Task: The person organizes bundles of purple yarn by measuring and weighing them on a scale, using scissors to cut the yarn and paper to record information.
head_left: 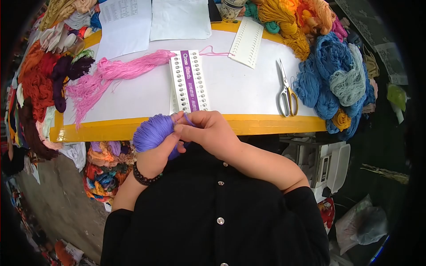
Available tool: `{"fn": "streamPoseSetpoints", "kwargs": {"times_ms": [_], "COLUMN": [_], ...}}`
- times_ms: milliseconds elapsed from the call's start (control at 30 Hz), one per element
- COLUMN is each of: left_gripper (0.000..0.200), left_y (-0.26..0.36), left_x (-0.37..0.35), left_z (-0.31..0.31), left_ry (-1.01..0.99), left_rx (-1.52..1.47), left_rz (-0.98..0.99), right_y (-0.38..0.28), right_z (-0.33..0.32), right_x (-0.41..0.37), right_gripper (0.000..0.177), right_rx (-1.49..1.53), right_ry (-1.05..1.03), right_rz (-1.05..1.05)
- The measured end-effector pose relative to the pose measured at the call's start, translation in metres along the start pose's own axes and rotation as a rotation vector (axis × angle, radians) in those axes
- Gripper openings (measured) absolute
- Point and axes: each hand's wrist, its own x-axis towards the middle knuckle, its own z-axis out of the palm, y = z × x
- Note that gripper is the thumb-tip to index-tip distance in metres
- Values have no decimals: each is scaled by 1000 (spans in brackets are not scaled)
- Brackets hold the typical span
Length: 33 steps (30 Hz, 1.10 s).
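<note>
A skein of purple embroidery thread (153, 132) is gripped in my left hand (157, 156), just over the table's front edge. My right hand (208, 128) pinches a strand of the same thread at the skein's right side, its fingertips close to the left ones. Right behind my hands lies a thread card (190, 80) with a purple printed band and rows of punched holes. Pink thread (128, 66) spreads across the table to the left of the card. A second white holed card (246, 42) lies further back, a pink strand reaching it.
Gold-handled scissors (286, 95) rest at the right of the white table (248, 93). Blue skeins (328, 66) and orange-yellow skeins (288, 17) heap at the right, red and dark ones (40, 84) at the left. Papers (124, 26) lie at the back.
</note>
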Motion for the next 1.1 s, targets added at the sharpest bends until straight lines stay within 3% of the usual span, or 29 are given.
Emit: {"fn": "streamPoseSetpoints", "kwargs": {"times_ms": [67,133,333,467,567,633,700,767,833,933,1100], "left_gripper": [41,41,43,39,35,36,38,43,49,50,47], "left_y": [6,7,4,-4,-3,-3,-2,5,8,-6,1], "left_x": [0,0,-1,0,-1,0,3,-2,-3,1,-4], "left_z": [5,9,3,-8,-8,-13,-24,-20,-9,-8,-3], "left_ry": [-14,-28,-15,-4,63,160,59,1,-26,-14,-43], "left_rx": [83,165,3,-117,-197,-115,-219,-197,-173,-41,-104], "left_rz": [28,57,15,-31,37,115,158,77,6,82,22], "right_y": [1,1,2,5,12,18,10,9,8,10,9], "right_z": [0,-1,0,-2,-7,-8,-16,-16,-7,1,1], "right_x": [0,2,3,4,9,12,11,11,7,6,3], "right_gripper": [13,13,12,11,10,9,9,9,11,12,13], "right_rx": [-100,9,257,247,173,444,631,660,129,90,19], "right_ry": [10,34,-31,-9,-145,-79,-115,-98,6,2,-10], "right_rz": [7,70,-2,-25,-54,-63,-38,1,95,36,41]}}
